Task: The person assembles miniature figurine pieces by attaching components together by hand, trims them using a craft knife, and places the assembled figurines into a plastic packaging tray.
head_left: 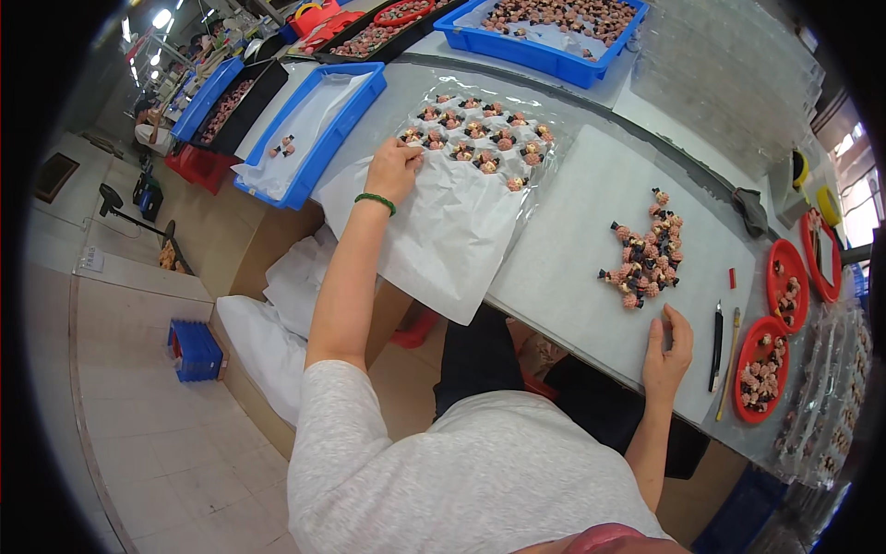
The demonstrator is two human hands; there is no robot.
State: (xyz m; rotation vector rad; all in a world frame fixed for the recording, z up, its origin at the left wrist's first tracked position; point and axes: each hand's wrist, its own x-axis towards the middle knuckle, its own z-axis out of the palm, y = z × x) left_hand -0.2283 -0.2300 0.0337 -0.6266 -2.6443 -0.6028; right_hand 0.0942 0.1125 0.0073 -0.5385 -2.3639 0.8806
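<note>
Head view: left hand (395,171) fingertips at white paper (448,217) edge, can't tell if pinched; right hand (667,355) grip apart, near bench (403,83) front edge; figurines (474,130) point mixed ways.

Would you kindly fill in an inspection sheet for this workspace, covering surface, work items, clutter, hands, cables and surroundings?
Surface: grey table, partly covered by a white sheet.
Work items: a loose pile of pink-and-black figurines on the sheet; more in rows on white tissue over clear plastic.
Clutter: black tool and slim stick beside a red dish of small pieces.
Hands: left hand at the rows' left edge, fingers bunched, grip unclear; right hand near the pile, apart from it, apparently holding nothing.
Cables: nothing seen.
Surroundings: blue tray at the left; blue crate on the floor.
</note>
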